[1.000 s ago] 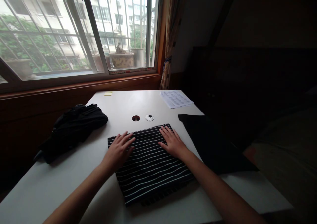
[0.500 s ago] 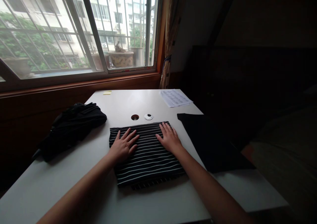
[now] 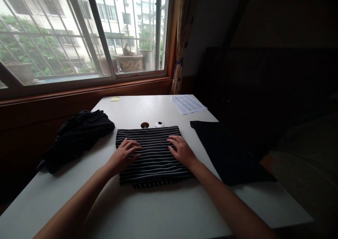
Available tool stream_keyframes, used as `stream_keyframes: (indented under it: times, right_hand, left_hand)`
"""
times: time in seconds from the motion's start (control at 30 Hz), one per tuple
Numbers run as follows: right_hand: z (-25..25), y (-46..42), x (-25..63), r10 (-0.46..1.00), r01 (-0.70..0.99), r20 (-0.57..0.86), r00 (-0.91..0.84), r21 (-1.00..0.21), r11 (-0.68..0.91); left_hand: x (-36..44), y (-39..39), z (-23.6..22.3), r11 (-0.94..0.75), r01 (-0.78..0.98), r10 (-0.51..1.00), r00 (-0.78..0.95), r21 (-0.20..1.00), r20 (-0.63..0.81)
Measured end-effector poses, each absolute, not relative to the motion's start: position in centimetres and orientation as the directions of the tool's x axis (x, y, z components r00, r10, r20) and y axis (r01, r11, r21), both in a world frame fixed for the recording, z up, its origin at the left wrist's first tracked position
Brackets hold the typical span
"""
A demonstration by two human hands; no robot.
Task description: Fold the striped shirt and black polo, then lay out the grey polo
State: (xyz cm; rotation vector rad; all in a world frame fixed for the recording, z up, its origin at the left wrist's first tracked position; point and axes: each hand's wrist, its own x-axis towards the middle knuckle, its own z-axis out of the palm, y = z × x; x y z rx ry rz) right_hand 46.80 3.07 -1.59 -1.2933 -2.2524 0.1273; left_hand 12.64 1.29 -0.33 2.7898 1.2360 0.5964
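Cloth [image 3: 154, 160]: striped, folded, on table [image 3: 155, 214]
Left hand [image 3: 121, 156]: at cloth's 9 o'clock, fingers loose, grasping nothing
Right hand [image 3: 183, 152]: at 3 o'clock, likewise

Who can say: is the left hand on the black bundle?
No, the left hand is over the striped cloth, off the bundle.

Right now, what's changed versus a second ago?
The striped cloth has slid away from the person across the table and turned slightly, squarer to view. The left hand and right hand now have fingers more bent; no grasp or release visible. Unmoved: black bundle, dark cloth, papers, yellow note.
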Motion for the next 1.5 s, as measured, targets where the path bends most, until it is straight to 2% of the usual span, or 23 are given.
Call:
stream_keyframes:
  times: [0.1,0.17,0.3,0.4,0.53,0.7,0.83,0.93,1.07,1.2,1.4,1.5]
  right_hand:
    - [-1.1,-0.2,50.3,0.784,0.654,0.389,-0.483,-0.436,0.619]
    - [-0.9,-2.3,52.7,0.793,0.62,0.33,-0.512,-0.496,0.607]
    - [-1.0,-5.1,55.6,0.797,0.621,0.213,-0.565,-0.526,0.581]
    - [-1.3,-5.9,55.7,0.799,0.634,0.239,-0.552,-0.501,0.589]
    - [-1.3,-6.0,54.6,0.778,0.642,0.316,-0.543,-0.442,0.627]
    - [-0.5,-6.2,53.8,0.654,0.598,0.453,-0.605,-0.284,0.75]
    - [-0.2,-7.3,54.1,0.542,0.565,0.531,-0.652,-0.136,0.813]
    - [-0.5,-8.2,54.5,0.508,0.565,0.56,-0.654,-0.085,0.821]
    - [-1.4,-9.0,54.7,0.514,0.55,0.508,-0.691,-0.091,0.83]
    - [-1.8,-9.2,54.7,0.564,0.559,0.416,-0.713,-0.147,0.816]
    - [-1.1,-9.3,54.5,0.623,0.587,0.293,-0.725,-0.209,0.782]
    - [-0.4,-9.1,54.3,0.627,0.578,0.277,-0.728,-0.246,0.778]
  left_hand:
    - [13.1,-3.5,1.0,-0.724,0.641,0.69,0.683,0.255,0.24]
    - [13.3,-6.2,1.4,-0.717,0.643,0.693,0.7,0.268,0.174]
    - [13.3,-8.8,0.7,-0.654,0.705,0.751,0.649,0.273,0.124]
    - [13.4,-8.7,-0.1,-0.636,0.726,0.77,0.623,0.261,0.139]
    - [13.4,-8.2,-0.3,-0.658,0.735,0.753,0.638,0.163,0.165]
    - [12.6,-8.8,0.8,-0.669,0.74,0.735,0.645,0.07,0.207]
    - [11.9,-10.2,1.3,-0.675,0.737,0.729,0.664,0.015,0.165]
    - [11.9,-11.0,0.6,-0.677,0.736,0.73,0.673,-0.009,0.12]
    - [12.3,-11.4,-0.2,-0.645,0.764,0.761,0.644,-0.016,0.071]
    - [12.4,-10.9,0.1,-0.627,0.779,0.779,0.627,-0.009,0.013]
    - [12.2,-10.0,2.0,-0.598,0.799,0.792,0.6,0.053,-0.108]
    - [12.5,-9.9,3.9,-0.603,0.79,0.778,0.614,0.112,-0.135]
